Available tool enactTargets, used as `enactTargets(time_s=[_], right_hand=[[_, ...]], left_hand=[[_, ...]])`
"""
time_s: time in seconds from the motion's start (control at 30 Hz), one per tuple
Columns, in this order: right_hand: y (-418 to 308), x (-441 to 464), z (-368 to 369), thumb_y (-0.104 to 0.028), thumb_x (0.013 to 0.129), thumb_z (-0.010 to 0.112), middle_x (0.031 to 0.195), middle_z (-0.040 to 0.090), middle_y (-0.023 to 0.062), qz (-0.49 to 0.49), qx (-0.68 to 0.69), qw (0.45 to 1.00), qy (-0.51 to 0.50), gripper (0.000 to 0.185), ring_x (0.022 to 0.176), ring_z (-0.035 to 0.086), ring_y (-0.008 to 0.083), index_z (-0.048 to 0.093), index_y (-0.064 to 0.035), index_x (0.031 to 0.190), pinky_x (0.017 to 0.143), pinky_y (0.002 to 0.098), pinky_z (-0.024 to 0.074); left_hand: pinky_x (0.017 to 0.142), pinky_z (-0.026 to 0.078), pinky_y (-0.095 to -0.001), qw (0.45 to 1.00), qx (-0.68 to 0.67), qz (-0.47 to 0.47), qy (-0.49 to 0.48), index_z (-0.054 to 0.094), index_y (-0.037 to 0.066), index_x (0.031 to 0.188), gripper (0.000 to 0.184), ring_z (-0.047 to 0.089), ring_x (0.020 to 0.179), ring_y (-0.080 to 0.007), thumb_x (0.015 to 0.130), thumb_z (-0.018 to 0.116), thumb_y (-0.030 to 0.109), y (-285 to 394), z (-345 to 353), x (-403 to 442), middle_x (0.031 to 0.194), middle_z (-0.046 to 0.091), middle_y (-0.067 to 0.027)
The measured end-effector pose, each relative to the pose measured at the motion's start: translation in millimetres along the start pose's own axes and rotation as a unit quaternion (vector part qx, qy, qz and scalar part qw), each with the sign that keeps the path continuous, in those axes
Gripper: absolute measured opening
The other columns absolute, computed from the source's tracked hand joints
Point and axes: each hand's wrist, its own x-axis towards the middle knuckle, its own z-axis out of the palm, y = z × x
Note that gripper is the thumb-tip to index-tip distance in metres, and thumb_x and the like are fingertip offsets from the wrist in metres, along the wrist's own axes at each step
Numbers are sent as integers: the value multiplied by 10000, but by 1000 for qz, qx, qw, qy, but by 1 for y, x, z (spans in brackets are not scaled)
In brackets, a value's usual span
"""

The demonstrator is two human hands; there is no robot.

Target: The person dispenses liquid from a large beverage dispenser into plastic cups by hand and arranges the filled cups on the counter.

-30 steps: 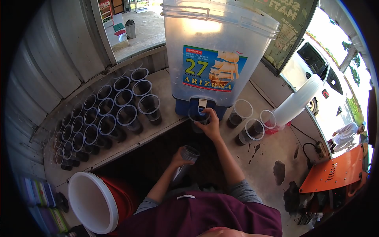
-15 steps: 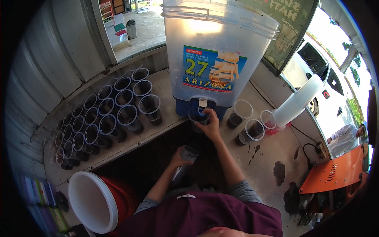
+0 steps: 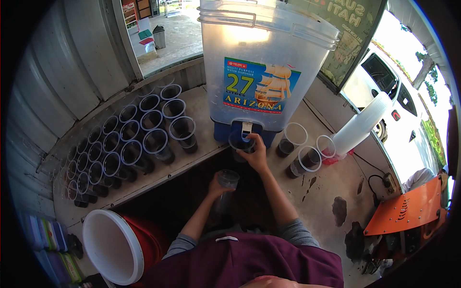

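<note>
This looks like a small roadside drinks stall. Its main sign is the big translucent plastic water dispenser with a colourful ship label [image 3: 263, 84], standing on a pale, stained counter [image 3: 300, 201]. Left of the dispenser stand close rows of clear plastic cups holding dark liquid [image 3: 129, 132]; to its right leans a long nested stack of clear cups [image 3: 362, 122]. Behind its right side hangs a greenish panel with reversed lettering [image 3: 343, 53]. Ribbed grey wall sheeting [image 3: 62, 62] rises left of it, and a white car [image 3: 401, 110] is parked outdoors, beyond it to the right.

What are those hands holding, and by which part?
Right hand: a clear, round plastic cup, by its side near the rim. Left hand: another cup, perhaps stacked, around the side.
</note>
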Motion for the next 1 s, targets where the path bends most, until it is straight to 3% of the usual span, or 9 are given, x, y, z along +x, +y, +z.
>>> enactTargets(time_s=[0.27,0.47,0.53,0.77,0.93,1.0], right_hand=[[-6,4,-5,-78,545,754,986,541,104,5,-12,1000,-18,519,944,535,269,490,-82,992,766,336,428],[-39,11,-17,-164,552,776,985,576,152,38,-86,995,28,644,917,567,325,421,-112,1086,767,392,439],[-49,13,-26,-189,550,800,866,618,136,101,-172,980,-3,698,842,612,274,391,-111,1110,724,331,473],[-107,-16,-64,-176,520,816,862,615,127,132,-228,964,-49,718,835,615,258,396,-102,1098,724,328,479],[-158,-52,-122,-41,447,832,1028,552,87,203,-7,976,-78,797,958,576,188,397,-85,1114,804,310,473],[-176,-65,-151,-36,475,815,1031,541,82,204,4,976,-75,766,970,562,177,407,-79,1122,839,321,460]], left_hand=[[922,405,-352,998,23,44,33,381,65,1233,1013,505,1097,-271,371,872,270,8,21,47,1180,516,-136],[933,397,-367,992,9,121,44,377,64,1242,1002,492,1108,-275,389,869,253,5,34,65,1187,508,-134],[933,397,-368,989,9,138,47,385,64,1238,986,491,1109,-274,397,867,243,11,38,69,1185,509,-132],[922,401,-364,983,-63,155,79,421,49,1205,924,498,1094,-273,406,866,187,35,41,68,1173,514,-134],[925,394,-363,979,-36,166,114,419,42,1201,910,496,1091,-267,416,864,160,41,40,59,1155,520,-133],[925,389,-361,976,-65,168,122,420,40,1198,895,493,1089,-263,428,861,155,49,39,58,1149,521,-130]])
